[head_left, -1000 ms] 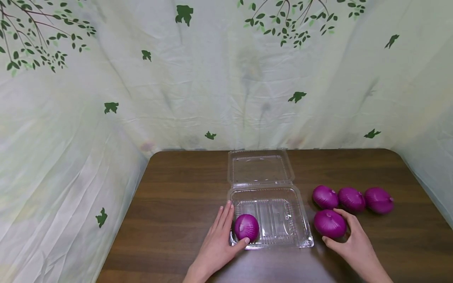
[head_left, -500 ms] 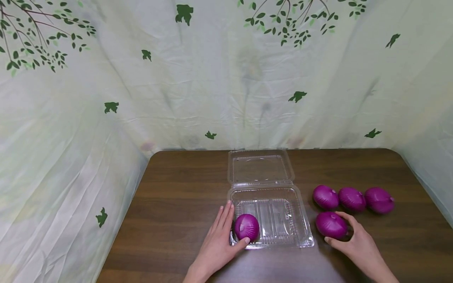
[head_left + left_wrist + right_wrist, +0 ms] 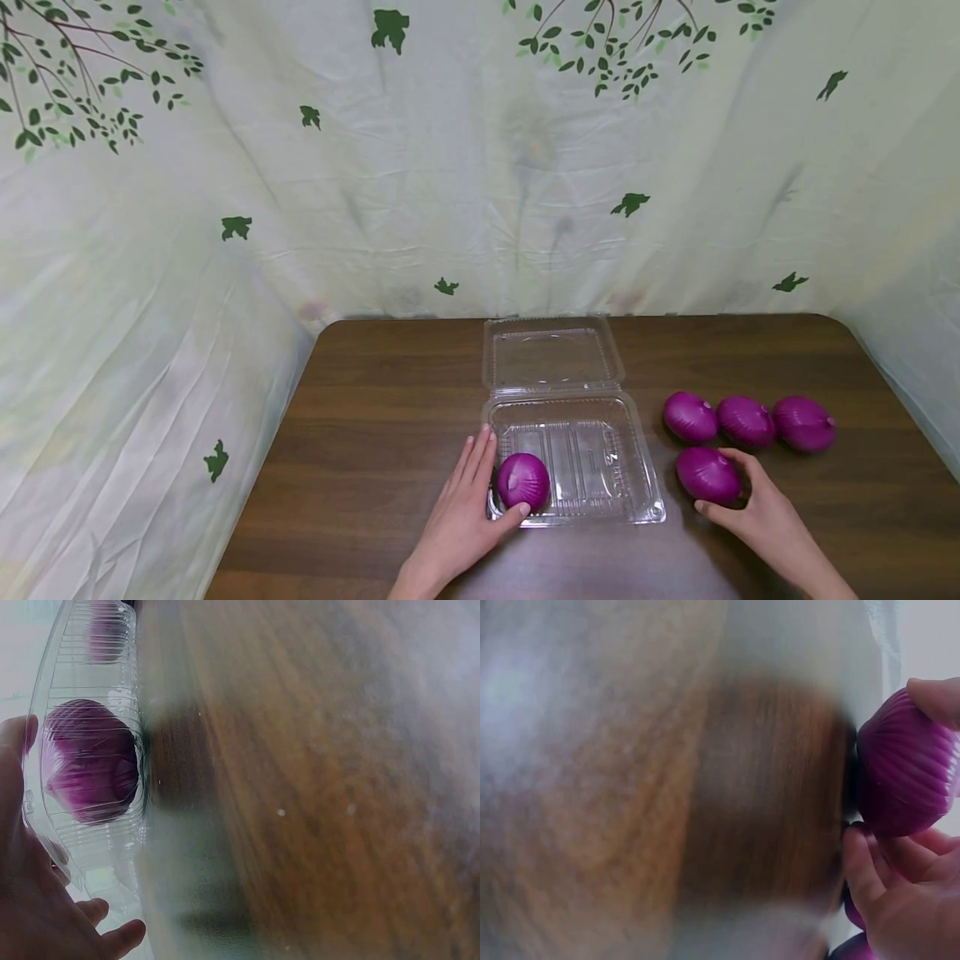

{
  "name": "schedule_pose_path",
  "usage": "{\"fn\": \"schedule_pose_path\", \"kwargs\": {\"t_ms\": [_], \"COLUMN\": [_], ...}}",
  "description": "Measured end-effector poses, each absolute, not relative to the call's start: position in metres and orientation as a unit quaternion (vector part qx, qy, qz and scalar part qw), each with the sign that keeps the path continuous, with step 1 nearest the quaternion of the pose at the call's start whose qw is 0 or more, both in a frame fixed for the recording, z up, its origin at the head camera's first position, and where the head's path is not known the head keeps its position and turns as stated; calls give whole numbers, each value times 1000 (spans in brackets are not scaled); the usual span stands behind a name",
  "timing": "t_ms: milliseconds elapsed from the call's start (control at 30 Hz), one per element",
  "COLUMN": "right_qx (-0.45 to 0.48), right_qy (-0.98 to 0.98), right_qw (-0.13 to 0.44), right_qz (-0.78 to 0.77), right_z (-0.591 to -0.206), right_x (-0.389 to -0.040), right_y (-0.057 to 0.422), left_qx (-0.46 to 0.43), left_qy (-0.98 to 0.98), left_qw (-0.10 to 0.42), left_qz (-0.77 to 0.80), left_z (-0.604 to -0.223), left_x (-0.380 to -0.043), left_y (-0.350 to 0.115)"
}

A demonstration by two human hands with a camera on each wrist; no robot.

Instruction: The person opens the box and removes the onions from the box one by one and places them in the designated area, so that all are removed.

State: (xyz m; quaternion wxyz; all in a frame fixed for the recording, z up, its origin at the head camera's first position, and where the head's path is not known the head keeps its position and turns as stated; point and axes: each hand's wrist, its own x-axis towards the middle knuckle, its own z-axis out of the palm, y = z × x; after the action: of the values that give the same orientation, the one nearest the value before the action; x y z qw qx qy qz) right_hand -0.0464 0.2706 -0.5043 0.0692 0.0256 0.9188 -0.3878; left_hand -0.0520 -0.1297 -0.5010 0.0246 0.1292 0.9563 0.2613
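A clear plastic clamshell container (image 3: 600, 467) lies with its lid folded back on the brown table. One purple onion (image 3: 523, 482) sits in its front left corner. My left hand (image 3: 465, 508) rests along the container's left and front rim, fingers straight and thumb at the front edge. In the left wrist view that onion (image 3: 94, 761) shows through the clear wall. My right hand (image 3: 757, 508) grips another purple onion (image 3: 708, 476) to the right of the container, thumb in front and fingers behind. The right wrist view shows this onion (image 3: 907, 769) between thumb and fingers, low at the table.
Behind the right hand, three more purple onions sit in a row: a left one (image 3: 689, 417), a middle one (image 3: 746, 422) and a right one (image 3: 803, 424). The container's lid (image 3: 551, 358) reaches the table's back edge, against a leaf-printed curtain (image 3: 525, 167).
My right hand has moved slightly to the right with the onion it grips, widening the gap to the container. My left hand and the container have stayed in place.
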Motion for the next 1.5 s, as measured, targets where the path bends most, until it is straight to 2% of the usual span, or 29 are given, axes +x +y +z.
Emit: {"fn": "schedule_pose_path", "kwargs": {"t_ms": [167,300,400,567,667,867,1067,1500], "right_qx": [20,22,19,-23,-40,-95,-163,-202], "right_qy": [920,918,916,908,900,885,878,875], "right_qw": [63,35,-14,-136,-172,-170,-138,-81], "right_qz": [-386,-393,-400,-397,-398,-423,-429,-433], "right_z": [-503,-501,-497,-489,-482,-473,-477,-478], "right_x": [-46,-46,-45,-47,-47,-47,-48,-56], "right_y": [269,266,261,244,231,203,176,132], "left_qx": [130,131,131,130,129,134,132,134], "left_qy": [956,956,956,956,957,957,957,958], "left_qw": [23,21,21,18,18,14,21,25], "left_qz": [264,263,263,262,260,256,256,252], "left_z": [-502,-502,-502,-501,-502,-503,-504,-504], "left_x": [-52,-52,-52,-52,-53,-53,-53,-54], "left_y": [-130,-129,-129,-129,-130,-130,-131,-131]}}
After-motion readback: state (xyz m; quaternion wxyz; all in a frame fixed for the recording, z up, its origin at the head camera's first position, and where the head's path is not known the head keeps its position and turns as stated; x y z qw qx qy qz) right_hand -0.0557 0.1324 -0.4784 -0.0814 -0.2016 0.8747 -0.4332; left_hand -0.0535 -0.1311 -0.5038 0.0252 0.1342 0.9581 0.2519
